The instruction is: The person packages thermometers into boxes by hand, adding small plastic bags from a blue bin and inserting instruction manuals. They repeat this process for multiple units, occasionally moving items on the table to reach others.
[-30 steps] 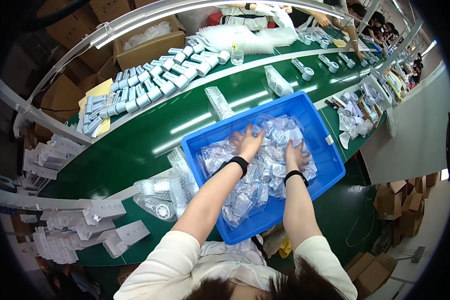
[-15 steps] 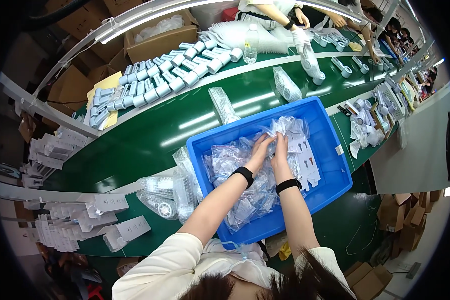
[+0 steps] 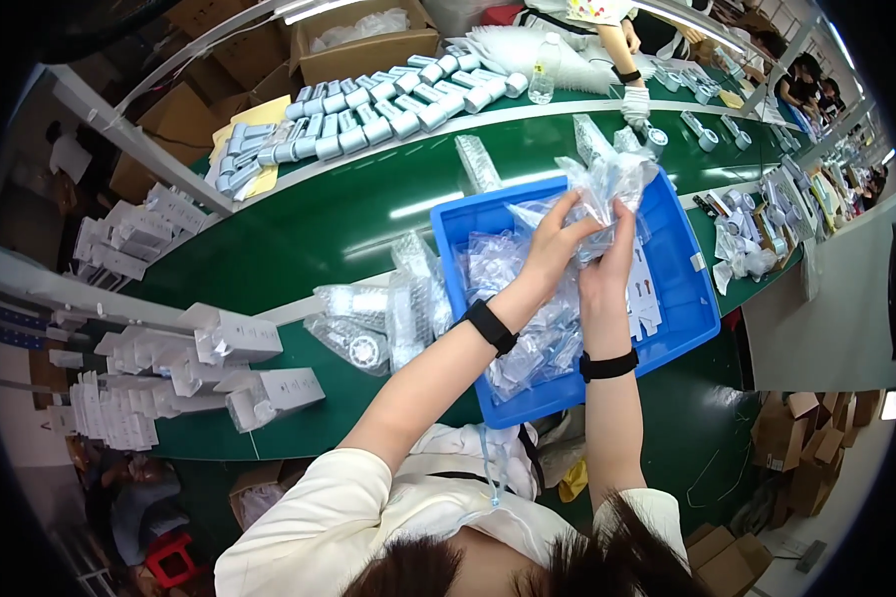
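Left hand (image 3: 556, 241) and right hand (image 3: 610, 261) both grip one clear plastic bag (image 3: 607, 184) lifted above the blue bin (image 3: 689, 308); judged early, bin mostly full of bags.

My left hand (image 3: 556, 244) and right hand (image 3: 607, 261) grip a clear, glossy plastic bag bundle (image 3: 607, 184) over the bright blue rectangular plastic bin (image 3: 692, 318). Black wristbands (image 3: 491, 326) circle both my wrists, my sleeves are cream, and the long belt surface (image 3: 299, 234) is dark green.
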`<action>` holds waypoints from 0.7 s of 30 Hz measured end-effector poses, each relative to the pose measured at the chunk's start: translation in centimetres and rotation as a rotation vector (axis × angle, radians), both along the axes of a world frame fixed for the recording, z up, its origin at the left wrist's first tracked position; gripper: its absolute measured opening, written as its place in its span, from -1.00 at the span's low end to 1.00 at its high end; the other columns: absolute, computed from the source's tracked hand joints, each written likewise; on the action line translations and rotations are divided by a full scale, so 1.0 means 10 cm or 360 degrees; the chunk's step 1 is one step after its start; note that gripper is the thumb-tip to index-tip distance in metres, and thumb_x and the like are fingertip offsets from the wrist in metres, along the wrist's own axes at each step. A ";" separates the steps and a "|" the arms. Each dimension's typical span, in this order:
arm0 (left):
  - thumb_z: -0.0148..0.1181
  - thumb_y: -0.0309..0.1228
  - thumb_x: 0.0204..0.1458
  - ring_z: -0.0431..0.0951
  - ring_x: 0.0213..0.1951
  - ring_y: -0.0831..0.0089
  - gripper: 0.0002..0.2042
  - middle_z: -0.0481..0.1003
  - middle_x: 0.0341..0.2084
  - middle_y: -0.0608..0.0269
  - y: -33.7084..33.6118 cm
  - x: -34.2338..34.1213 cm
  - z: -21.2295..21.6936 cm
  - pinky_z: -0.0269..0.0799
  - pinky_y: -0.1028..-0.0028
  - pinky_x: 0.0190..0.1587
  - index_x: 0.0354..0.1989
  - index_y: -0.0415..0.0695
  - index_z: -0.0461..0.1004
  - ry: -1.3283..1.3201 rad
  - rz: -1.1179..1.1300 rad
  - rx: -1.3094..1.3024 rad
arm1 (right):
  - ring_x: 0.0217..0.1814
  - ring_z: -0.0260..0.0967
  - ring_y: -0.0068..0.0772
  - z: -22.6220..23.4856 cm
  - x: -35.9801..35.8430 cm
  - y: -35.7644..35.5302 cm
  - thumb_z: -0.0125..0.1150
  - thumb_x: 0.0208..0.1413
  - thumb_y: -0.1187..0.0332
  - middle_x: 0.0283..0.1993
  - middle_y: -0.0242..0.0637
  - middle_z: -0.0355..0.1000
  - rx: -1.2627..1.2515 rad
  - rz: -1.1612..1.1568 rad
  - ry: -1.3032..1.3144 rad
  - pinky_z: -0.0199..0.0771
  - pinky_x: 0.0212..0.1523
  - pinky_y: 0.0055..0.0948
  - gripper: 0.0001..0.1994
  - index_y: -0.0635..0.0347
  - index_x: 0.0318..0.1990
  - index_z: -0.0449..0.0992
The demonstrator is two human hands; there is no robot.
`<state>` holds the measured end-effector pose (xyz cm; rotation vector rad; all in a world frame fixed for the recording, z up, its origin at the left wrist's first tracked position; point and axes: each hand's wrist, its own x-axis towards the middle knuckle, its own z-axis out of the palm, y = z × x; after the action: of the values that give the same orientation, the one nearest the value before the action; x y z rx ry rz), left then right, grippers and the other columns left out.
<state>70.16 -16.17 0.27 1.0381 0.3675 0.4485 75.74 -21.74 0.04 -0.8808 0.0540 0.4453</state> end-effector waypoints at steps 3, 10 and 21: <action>0.18 -0.32 -0.25 0.33 -0.07 0.31 -0.46 0.34 -0.12 0.08 0.07 -0.56 0.35 0.18 0.48 -0.03 -0.04 -0.27 0.27 -0.0105 0.0148 0.0132 | -0.05 0.29 -0.40 0.40 -0.55 0.08 -0.07 0.06 0.16 -0.05 -0.28 0.31 0.0165 0.0120 -0.0079 0.28 -0.06 -0.43 -0.61 0.18 -0.01 0.26; 0.21 -0.29 -0.27 0.35 -0.09 0.27 -0.47 0.36 -0.16 0.06 0.15 -2.36 0.34 0.20 0.42 -0.03 -0.07 -0.28 0.28 -0.0090 0.0464 0.0505 | -0.02 0.27 -0.39 0.20 -2.26 0.32 -0.14 0.10 0.15 -0.03 -0.30 0.29 0.0350 0.0433 0.0036 0.25 0.00 -0.41 -0.59 0.17 0.04 0.20; 0.11 -0.28 -0.10 0.15 0.11 0.22 -0.35 0.14 0.08 0.03 0.19 -3.96 -1.69 0.02 0.35 0.13 0.15 -0.25 -0.01 0.0649 0.0600 0.0663 | -0.02 0.22 -0.42 -1.47 -3.56 0.47 -0.01 0.02 0.39 -0.03 -0.27 0.26 -0.0099 0.1006 0.0143 0.20 -0.02 -0.45 -0.57 0.22 0.08 0.15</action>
<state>30.52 -14.32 -16.66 1.4786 0.8683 0.6694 40.13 -17.07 -14.64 -0.9308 -0.1334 1.0778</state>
